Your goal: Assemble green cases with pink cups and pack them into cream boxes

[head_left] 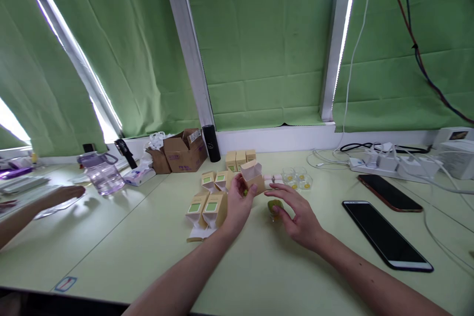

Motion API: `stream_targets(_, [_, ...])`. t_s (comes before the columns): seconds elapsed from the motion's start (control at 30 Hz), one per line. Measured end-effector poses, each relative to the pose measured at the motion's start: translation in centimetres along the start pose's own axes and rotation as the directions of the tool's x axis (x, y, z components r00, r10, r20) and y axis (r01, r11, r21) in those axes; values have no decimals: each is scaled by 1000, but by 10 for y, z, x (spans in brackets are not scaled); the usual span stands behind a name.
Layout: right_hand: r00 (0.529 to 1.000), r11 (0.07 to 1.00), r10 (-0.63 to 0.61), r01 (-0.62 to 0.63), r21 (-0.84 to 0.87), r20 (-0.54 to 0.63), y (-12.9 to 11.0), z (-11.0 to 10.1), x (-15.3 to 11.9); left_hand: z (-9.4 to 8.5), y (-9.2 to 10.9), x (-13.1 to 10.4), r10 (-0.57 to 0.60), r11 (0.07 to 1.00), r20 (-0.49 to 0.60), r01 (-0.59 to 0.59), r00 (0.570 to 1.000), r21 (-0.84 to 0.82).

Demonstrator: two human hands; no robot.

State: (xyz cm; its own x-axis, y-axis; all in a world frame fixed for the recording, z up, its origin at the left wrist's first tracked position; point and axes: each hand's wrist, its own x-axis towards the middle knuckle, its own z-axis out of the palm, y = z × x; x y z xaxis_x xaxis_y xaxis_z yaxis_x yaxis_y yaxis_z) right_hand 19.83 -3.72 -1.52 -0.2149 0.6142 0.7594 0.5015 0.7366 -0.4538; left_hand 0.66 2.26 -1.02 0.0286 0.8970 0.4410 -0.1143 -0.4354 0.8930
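My left hand [240, 199] is wrapped round a small open cardboard box [255, 177], its white flap raised. Just to its right, my right hand [298, 215] has thumb and fingers on a small green item in a clear cup [274, 207], over the table. Left of my left hand stand several kraft boxes with green labels [212, 206], their flaps open. Behind the hands are closed small boxes [240, 159]. Several clear cups with yellow bits inside [305, 181] stand beyond my right hand.
Two phones [387, 234] and a power strip [394, 170] lie at the right. At the back left are a cardboard carton [185, 152], a black bottle [211, 143] and a purple jug [101, 175]. Another person's hand [68, 193] rests at the far left.
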Motion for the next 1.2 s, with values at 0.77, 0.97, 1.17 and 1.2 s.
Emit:
stream_targets(0.77, [844,777,522,-412,-476,123,29,-8,8,3,-2,-8,-231,955,188,186,955,230])
stream_targets(0.97, [791,743,592,-462,-485,153,23,-11,14,4,2,-13,-203,953,215,143,955,266])
stream_targets(1.17, [809,752,572,-450,-481,137,25,-9,11,1,14,-14,75,954,168,-120,983,275])
stream_targets(1.2, [811,755,569,-448,-479,137,25,-9,11,0,15,-14,112,943,182,-162,977,292])
